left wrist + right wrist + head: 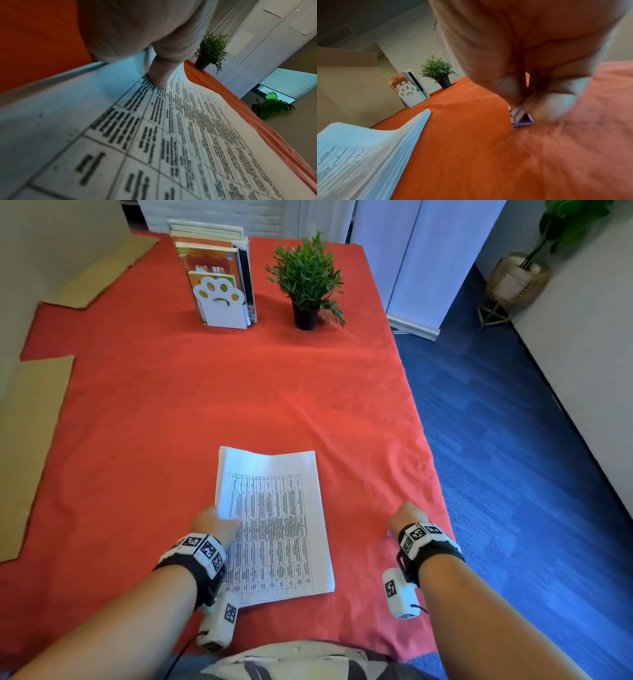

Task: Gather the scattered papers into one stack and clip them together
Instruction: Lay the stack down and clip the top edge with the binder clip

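Head view shows the paper stack [274,525] at 6 o'clock on the red cloth [205,405], left hand [214,525] pinching its limp edge. Right hand [406,517] grips a stiff binder clip [521,117] by its handles.

No writing can be read: the table printed on the top paper [277,529] is too blurred.

Black wrist straps [191,563] carry white marker-printed cubes; white camera pods [400,594] hang beneath.
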A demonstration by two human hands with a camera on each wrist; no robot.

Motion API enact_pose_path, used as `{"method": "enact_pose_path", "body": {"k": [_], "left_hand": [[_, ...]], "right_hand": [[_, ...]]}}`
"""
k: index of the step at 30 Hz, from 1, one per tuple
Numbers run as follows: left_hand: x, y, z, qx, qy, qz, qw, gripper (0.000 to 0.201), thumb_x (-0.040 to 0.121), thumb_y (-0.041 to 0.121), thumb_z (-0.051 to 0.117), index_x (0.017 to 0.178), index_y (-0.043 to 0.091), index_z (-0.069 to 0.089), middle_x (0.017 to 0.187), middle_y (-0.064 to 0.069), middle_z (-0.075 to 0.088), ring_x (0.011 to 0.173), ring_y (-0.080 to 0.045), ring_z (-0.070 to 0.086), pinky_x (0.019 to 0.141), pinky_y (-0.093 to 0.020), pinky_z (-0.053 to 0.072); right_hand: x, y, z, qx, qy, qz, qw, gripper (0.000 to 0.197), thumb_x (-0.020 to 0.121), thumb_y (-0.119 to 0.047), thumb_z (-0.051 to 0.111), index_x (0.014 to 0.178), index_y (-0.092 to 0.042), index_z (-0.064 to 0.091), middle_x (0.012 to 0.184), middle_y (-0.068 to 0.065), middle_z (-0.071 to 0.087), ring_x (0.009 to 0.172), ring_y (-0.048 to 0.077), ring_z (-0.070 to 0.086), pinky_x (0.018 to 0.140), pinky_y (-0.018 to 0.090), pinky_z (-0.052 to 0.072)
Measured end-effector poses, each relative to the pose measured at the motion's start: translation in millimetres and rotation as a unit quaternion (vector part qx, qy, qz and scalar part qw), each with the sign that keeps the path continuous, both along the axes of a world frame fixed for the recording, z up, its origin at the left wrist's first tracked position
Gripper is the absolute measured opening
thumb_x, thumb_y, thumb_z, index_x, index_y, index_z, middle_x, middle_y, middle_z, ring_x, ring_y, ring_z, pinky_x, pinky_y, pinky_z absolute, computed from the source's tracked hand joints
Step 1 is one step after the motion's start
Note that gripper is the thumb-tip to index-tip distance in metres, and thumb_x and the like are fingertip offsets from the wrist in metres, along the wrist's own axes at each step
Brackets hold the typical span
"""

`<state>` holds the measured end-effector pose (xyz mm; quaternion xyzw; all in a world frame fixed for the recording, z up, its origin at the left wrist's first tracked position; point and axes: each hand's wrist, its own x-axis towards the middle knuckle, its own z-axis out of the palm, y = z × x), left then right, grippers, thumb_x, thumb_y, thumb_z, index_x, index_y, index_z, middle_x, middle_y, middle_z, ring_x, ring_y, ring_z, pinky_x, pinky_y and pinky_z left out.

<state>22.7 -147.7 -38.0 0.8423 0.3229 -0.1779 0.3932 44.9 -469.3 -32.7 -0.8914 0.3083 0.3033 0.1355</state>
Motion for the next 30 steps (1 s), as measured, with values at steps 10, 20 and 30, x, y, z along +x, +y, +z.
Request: {"method": "enact_pose_path", "body": {"k": [10,20,30], "left_hand": [[6,5,-9,0.007,0.029,-0.009,1.000,0.036,0.085,0.007,0.060,0.119,-0.002,0.053,0.107,-0.012,0.060,0.088,-0.025,0.056,0.073,-0.026,0.047],[16,9,4,-0.011,0.078,-0.001,0.997,0.048,0.082,0.007,0.067,0.125,-0.003,0.049,0.109,-0.012,0.059,0.100,-0.028,0.057,0.081,-0.030,0.051],[97,25,28,0.078,-0.080,-0.131,0.985,0.061,0.088,0.011,0.055,0.143,0.019,0.031,0.144,-0.007,0.045,0.123,-0.027,0.051,0.097,-0.034,0.043]], "right_hand": [[25,80,16,0.273,-0.200,0.096,0.936,0.028,0.085,-0.003,0.045,0.083,-0.024,0.063,0.074,-0.004,0.061,0.062,0.007,0.052,0.058,0.018,0.044],[22,142,-23,0.211,-0.131,0.211,0.945,0.041,0.090,-0.009,0.041,0.051,-0.017,0.032,0.066,0.001,0.042,0.048,0.011,0.040,0.040,0.016,0.028],[18,140,-23,0.266,-0.121,0.196,0.936,0.038,0.088,-0.018,0.056,0.054,-0.002,0.057,0.081,0.020,0.073,0.072,0.018,0.074,0.040,0.021,0.049]]}}
